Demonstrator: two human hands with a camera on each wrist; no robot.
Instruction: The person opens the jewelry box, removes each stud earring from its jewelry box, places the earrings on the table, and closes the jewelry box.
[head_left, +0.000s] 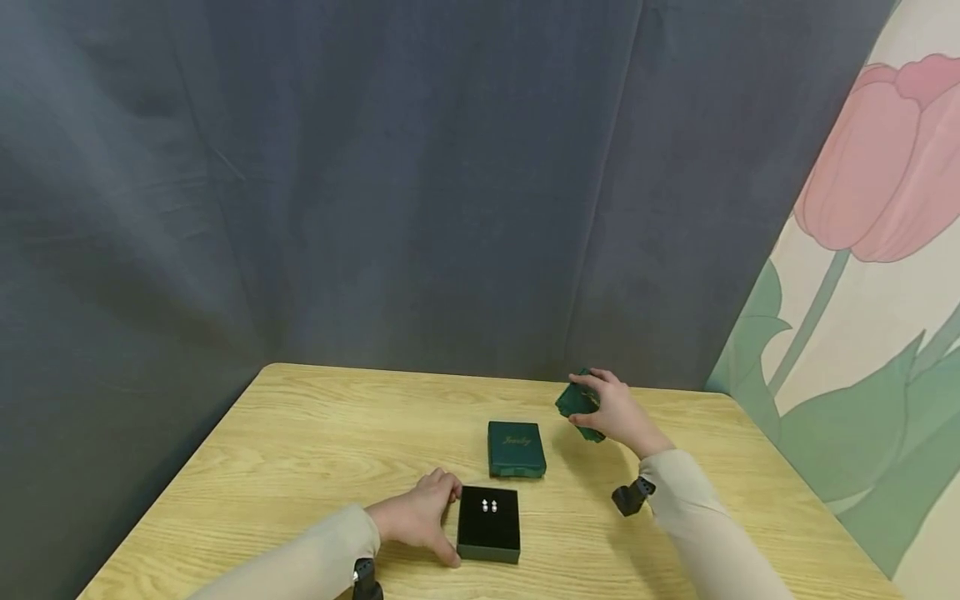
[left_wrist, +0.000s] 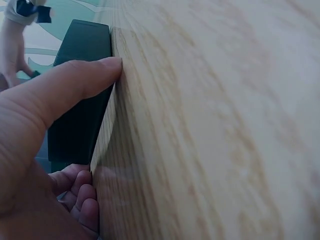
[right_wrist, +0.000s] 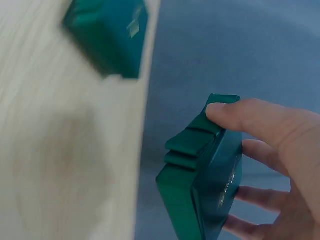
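Note:
On the table's front part, an uncovered dark jewelry box (head_left: pixel 487 552) has a black insert with a pair of earrings (head_left: pixel 490 506) in it. My left hand (head_left: pixel 420 512) grips its left end, thumb at the front corner, fingers curled at the back corner. The left wrist view shows the thumb across the box's dark side (left_wrist: pixel 75 125). My right hand (head_left: pixel 618 410) holds a green bow-tied jewelry box (head_left: pixel 576 402) tilted above the table, thumb on one edge and fingers on the opposite one. In the right wrist view, folded ribbon loops show on this box (right_wrist: pixel 187 150).
A closed green jewelry box (head_left: pixel 516 446) with gold lettering lies behind the uncovered one. All rest on a wooden table (head_left: pixel 337 433). A dark blue curtain (head_left: pixel 420 208) hangs behind, and a tulip-painted wall (head_left: pixel 862 350) stands at the right.

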